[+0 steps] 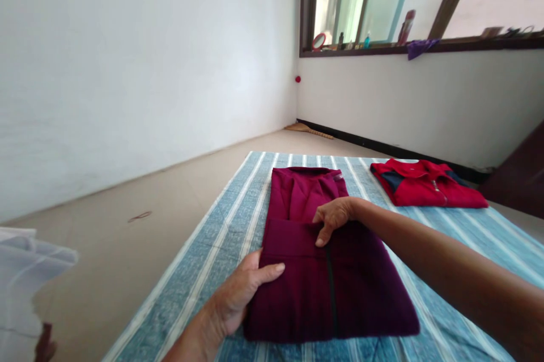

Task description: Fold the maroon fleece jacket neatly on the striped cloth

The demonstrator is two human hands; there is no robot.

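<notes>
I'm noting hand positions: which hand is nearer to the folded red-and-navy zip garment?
Right. The right hand is to the left of the red-and-navy garment, on the folded maroon cloth garment; the left hand is farther left, at the maroon garment's left edge.

At lower centre, the garment [297,285] is showing magenta-purple with one dark line; around it the cloth [227,226] is displaying blue-and-white stripes; at right the jacket [419,183] is combining red and navy.
</notes>
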